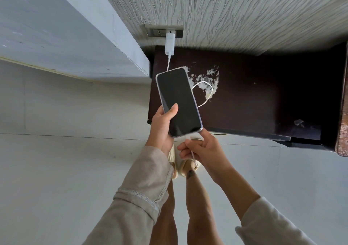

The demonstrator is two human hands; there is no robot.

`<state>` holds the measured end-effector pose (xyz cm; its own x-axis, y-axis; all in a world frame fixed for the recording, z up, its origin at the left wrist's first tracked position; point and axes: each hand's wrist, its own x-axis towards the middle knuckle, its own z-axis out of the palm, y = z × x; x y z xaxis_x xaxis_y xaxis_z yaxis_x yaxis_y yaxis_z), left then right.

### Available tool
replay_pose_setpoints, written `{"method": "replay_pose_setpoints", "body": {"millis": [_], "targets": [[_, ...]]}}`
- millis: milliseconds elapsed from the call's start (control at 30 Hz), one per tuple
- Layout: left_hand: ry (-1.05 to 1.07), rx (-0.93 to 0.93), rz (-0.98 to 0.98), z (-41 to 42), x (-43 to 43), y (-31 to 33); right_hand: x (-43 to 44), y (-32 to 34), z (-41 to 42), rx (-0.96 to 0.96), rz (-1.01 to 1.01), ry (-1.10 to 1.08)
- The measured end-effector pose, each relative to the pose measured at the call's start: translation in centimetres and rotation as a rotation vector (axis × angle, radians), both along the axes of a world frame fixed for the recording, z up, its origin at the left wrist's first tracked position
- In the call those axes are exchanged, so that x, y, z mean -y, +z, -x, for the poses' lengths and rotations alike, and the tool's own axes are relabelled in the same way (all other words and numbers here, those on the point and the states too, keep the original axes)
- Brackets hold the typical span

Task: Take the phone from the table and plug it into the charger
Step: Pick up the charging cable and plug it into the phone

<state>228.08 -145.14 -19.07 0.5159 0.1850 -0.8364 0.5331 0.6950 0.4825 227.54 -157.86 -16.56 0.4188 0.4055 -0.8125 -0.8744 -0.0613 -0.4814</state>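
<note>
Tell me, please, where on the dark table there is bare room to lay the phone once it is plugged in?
The table's right half is bare, from the chipped white patch across to the brown edge at the right. The near-left part is crowded: the cable loops there, and the left hand holds the phone over it. The right hand pinches the cable's end.

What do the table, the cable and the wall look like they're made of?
Table: probably dark-stained wood or veneer, semi-matte; white patches show where the finish has flaked off. Cable: looks like smooth white plastic or rubber sheathing, bending in a soft loop. Wall: seemingly textured wallpaper or plaster, matte, with raised wavy ridges.
</note>
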Motion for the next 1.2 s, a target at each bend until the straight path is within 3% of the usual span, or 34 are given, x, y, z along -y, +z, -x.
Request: {"method": "replay_pose_setpoints", "body": {"millis": [533, 733, 900, 1067, 1200], "targets": [[-0.164, -0.252, 0.068, -1.9, 3.7, -10.3, 2.6, -8.8, 0.1, -0.170, 0.149, -0.132], [-0.281, -0.357, -0.088, -4.3, 3.0, -14.0, 1.6, -13.7, -1.5, -0.266, 0.070, -0.260], [-0.424, -0.382, -0.202, -3.9, 2.9, -14.9, 1.3, -16.5, -1.0, -0.237, 0.105, -0.302], [-0.604, -0.407, -0.366, -2.3, 2.8, -15.6, 0.1, -18.4, -0.8, -0.176, 0.334, -0.077], [-0.680, -0.394, -0.347, -1.6, 3.0, -16.0, 0.2, -20.1, -1.0, -0.123, 0.503, 0.161]]}}
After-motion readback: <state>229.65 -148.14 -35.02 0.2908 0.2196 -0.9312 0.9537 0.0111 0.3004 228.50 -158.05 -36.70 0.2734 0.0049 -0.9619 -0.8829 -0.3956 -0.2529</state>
